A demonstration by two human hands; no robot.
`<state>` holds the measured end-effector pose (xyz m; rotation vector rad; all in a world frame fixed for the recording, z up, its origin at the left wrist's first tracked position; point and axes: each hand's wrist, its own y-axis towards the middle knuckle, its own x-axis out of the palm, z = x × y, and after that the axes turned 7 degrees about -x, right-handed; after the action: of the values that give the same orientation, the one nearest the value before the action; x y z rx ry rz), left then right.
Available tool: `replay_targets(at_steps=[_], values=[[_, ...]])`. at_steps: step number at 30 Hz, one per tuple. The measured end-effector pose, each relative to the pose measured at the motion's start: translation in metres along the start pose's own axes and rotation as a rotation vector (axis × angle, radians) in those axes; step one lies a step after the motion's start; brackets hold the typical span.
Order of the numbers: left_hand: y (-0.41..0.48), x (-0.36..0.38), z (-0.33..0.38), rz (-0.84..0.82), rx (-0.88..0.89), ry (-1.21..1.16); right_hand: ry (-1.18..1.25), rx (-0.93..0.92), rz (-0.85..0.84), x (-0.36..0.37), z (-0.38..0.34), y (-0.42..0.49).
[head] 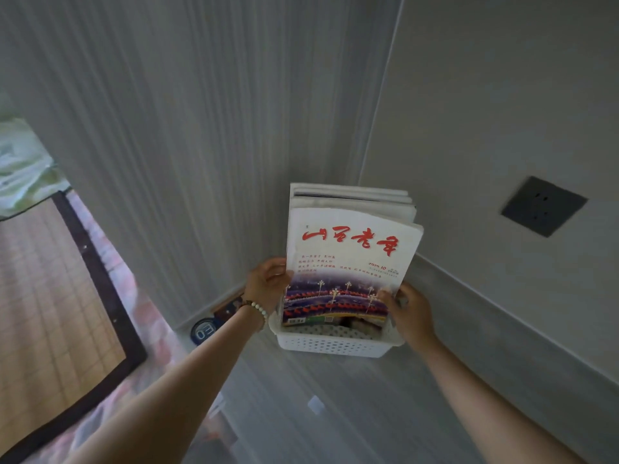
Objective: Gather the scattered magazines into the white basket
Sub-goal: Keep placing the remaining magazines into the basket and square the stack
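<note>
A white perforated basket (330, 343) stands on the floor in the room's corner. Several magazines stand upright in it; the front magazine (351, 249) has a white cover with red characters and a picture along its lower part. My left hand (268, 284) grips this magazine's left edge, thumb on the cover. My right hand (410, 314) holds its lower right corner, thumb on the front. More magazines (351, 195) stand behind it, only their top edges showing.
A bed with a woven mat (50, 296) and dark border fills the left side. A round dark object (204, 330) lies on the floor beside the basket. A grey wall socket (542, 205) sits on the right wall. Walls close in behind the basket.
</note>
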<state>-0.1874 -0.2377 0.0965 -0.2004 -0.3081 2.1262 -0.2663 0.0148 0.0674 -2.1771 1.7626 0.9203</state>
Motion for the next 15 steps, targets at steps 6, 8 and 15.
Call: replay_targets(at_steps=[6, 8, 15], values=[[0.004, -0.001, -0.002, 0.055, 0.039, 0.043, 0.038, -0.008, 0.069, 0.003, 0.006, -0.002], [0.002, 0.0, -0.004, 0.097, 0.073, 0.115, 0.005, -0.023, 0.111, 0.006, 0.011, -0.007], [-0.005, -0.004, -0.024, 0.168, 0.001, 0.243, 0.054, 0.049, 0.15, 0.015, 0.025, -0.03]])
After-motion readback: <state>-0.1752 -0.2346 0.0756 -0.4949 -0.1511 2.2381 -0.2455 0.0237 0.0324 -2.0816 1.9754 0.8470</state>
